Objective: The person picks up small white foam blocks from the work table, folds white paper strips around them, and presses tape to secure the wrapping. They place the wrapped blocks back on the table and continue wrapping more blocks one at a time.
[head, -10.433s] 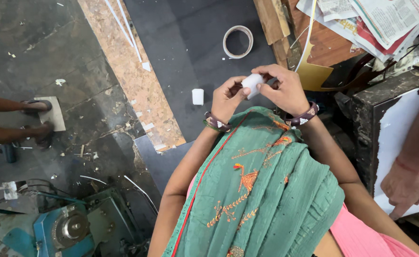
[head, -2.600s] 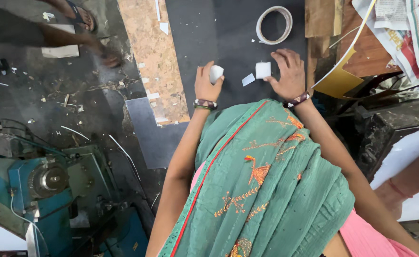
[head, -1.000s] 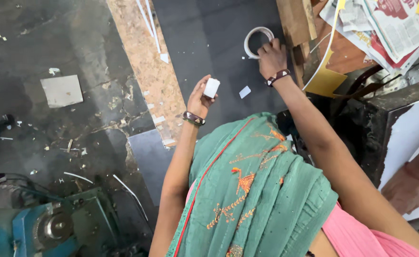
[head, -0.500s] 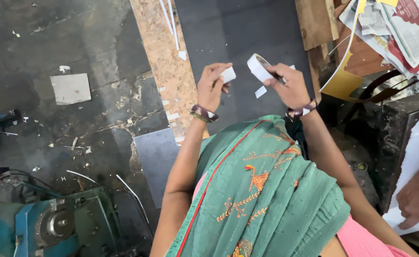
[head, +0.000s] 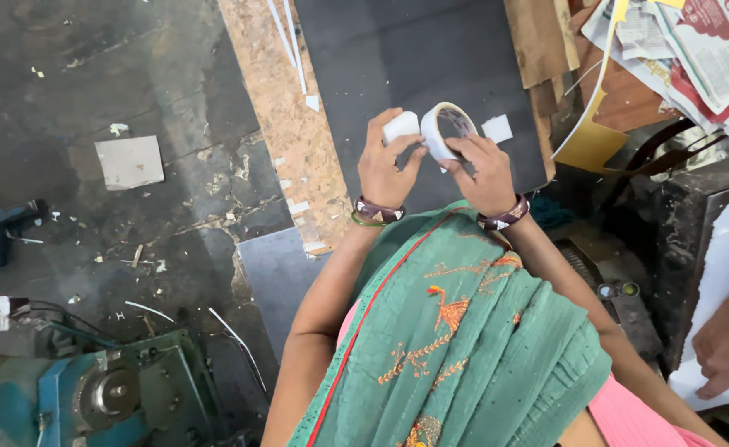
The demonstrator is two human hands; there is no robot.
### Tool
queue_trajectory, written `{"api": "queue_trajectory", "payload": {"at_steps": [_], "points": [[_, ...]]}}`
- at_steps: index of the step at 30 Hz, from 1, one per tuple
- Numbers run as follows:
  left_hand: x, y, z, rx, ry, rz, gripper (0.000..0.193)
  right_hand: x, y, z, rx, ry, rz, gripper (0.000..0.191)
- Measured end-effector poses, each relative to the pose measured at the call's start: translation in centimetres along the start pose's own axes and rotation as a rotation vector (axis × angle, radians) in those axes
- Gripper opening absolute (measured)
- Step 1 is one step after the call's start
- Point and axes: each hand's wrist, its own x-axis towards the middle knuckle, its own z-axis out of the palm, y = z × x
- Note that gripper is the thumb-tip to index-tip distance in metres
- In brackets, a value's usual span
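Glossy white tape roll (head: 447, 128) — matt dark board (head: 418, 66), rough chipboard (head: 286, 136)

left hand (head: 387, 168): grips a small white block (head: 400, 127), just left of the tape roll
right hand (head: 482, 172): fingers on the white tape roll (head: 445, 128)
dark board (head: 381, 58): lies under the tape roll
white scrap (head: 497, 128): lies just right of the tape roll

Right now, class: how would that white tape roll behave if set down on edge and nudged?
The tape roll is a round hollow ring, so it would probably roll. It looks light: the right hand holds it with fingertips alone. Laid flat on the dark board, it should stay put.
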Motion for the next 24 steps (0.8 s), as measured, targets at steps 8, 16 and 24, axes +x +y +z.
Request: {"api": "queue_trajectory", "payload": {"at_steps": [8,16,24], "points": [[-0.4,-0.1,0.7,-0.211,-0.022,-0.133,0.014,0.5,-0.8,-0.3,0.034,0.061,-0.006,0.041],[-0.8,-0.9,0.8,-0.330,-0.039,-0.122,0.014,0.9,-0.8,-0.9,0.100,0.047,0.093,0.027],[-0.3,-2.1,0.1,-0.467,-0.108,-0.012,0.013,1.6,0.2,-1.2,0.220,0.029,0.150,0.012]]}}
